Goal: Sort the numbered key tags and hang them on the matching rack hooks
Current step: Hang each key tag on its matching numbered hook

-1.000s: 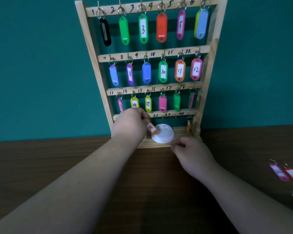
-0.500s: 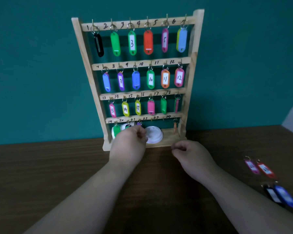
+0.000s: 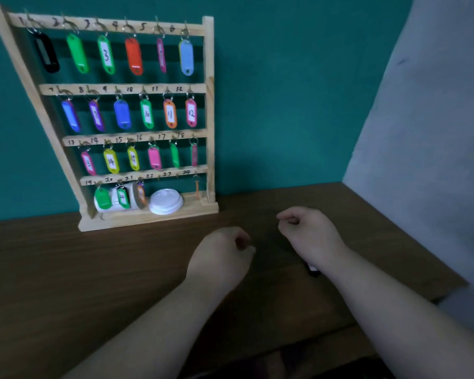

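Brown bench (image 3: 66,269) under both hands: left hand (image 3: 222,255) loosely curled, empty; right hand (image 3: 309,233) curled, contents unclear, black key tag (image 3: 313,270) peeking from beneath its wrist.

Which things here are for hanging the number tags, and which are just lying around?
For the job: rack; hung tags; dark tag on the table.
Just lying about: white lid; cup on its side, both on the rack's base.

Key rack (image 3: 209,105) on table (image 3: 66,269) (against wall (image 3: 285,105))
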